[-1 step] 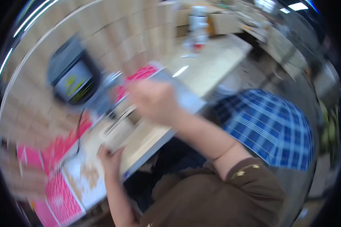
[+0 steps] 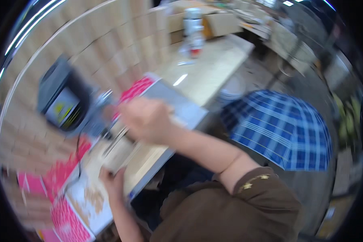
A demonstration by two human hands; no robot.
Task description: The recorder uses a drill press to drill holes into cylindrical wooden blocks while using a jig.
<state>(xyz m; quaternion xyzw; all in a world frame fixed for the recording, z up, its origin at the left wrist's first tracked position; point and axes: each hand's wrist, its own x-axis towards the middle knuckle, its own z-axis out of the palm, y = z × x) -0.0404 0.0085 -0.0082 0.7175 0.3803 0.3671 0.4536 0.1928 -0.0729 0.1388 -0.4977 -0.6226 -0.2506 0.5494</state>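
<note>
My right hand (image 2: 146, 120) is closed in a fist above the worktable, beside a dark grey machine (image 2: 62, 99) with a label on its side. Blur hides what is in that fist. Nearer to me, my left hand (image 2: 113, 183) has thumb and fingers at the near end of a pale wooden block (image 2: 120, 155), seeming to grip it. To the block's right runs a pale wooden strip (image 2: 145, 165) along the table's front edge. Wood crumbs or small chips (image 2: 93, 199) lie on a white surface left of my left hand.
Pink printed sheets (image 2: 70, 220) cover parts of the table's left side and back. Stacked pale wooden pieces (image 2: 105, 48) form a wall behind. A second table (image 2: 213, 66) holds cans (image 2: 193, 28) and a cardboard box (image 2: 224, 24). A blue checked umbrella (image 2: 280, 129) is open at the right.
The whole view has shifted, so the table and machine sit further left and lower. Both hands keep nearly the same places relative to the table.
</note>
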